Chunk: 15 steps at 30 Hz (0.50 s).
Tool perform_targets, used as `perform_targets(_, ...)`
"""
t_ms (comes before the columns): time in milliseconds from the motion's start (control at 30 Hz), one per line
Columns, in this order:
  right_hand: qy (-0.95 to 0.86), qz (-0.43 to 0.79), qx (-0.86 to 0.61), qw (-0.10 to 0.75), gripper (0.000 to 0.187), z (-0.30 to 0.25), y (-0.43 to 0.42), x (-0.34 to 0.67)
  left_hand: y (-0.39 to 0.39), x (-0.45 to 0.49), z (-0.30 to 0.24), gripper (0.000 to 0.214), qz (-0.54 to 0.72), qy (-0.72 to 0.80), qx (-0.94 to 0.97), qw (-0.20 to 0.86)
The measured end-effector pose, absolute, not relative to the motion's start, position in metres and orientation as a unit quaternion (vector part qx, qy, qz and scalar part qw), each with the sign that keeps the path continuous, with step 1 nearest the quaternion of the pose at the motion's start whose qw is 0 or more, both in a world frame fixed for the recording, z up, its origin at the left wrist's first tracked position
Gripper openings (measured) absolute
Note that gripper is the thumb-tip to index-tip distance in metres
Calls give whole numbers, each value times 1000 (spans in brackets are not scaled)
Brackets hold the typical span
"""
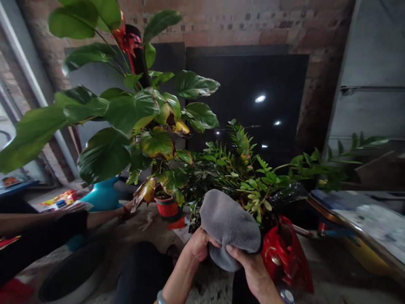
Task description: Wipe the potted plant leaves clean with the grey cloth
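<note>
Both my hands hold a grey cloth [228, 223] bunched up in front of me. My left hand [198, 245] grips its left lower edge with fingers curled. My right hand [249, 264] pinches the cloth's underside from the right. Just behind the cloth stands a low leafy green plant [240, 169] in a pot wrapped in shiny red foil [284, 253]. A taller plant with big broad leaves [126, 114] rises to the left from a small red pot [167, 207].
Another person's arm in a black sleeve [41, 230] reaches in from the left, near a teal watering can [103, 195]. A dark round basin [72, 272] lies low left. A table with papers [363, 219] stands right. A black panel and brick wall [247, 105] are behind.
</note>
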State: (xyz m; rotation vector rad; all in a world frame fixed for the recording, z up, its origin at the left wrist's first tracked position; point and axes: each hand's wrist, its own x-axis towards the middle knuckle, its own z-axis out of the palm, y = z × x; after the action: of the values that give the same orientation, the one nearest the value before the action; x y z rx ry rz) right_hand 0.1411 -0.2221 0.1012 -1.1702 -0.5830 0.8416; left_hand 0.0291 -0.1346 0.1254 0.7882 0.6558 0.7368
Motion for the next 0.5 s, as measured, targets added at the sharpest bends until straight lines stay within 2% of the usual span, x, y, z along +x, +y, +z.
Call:
perform_targets(133, -253, 379, -544, 705, 66, 99, -222, 141, -129, 29, 117, 34, 338, 317, 364, 808)
perform_targets(333, -203, 378, -603, 672, 72, 83, -220, 145, -117, 27, 101, 51, 309, 333, 393, 799)
perform_targets(500, -127, 434, -560, 694, 76, 56, -217, 135, -111, 30, 80, 60, 281, 304, 390, 823)
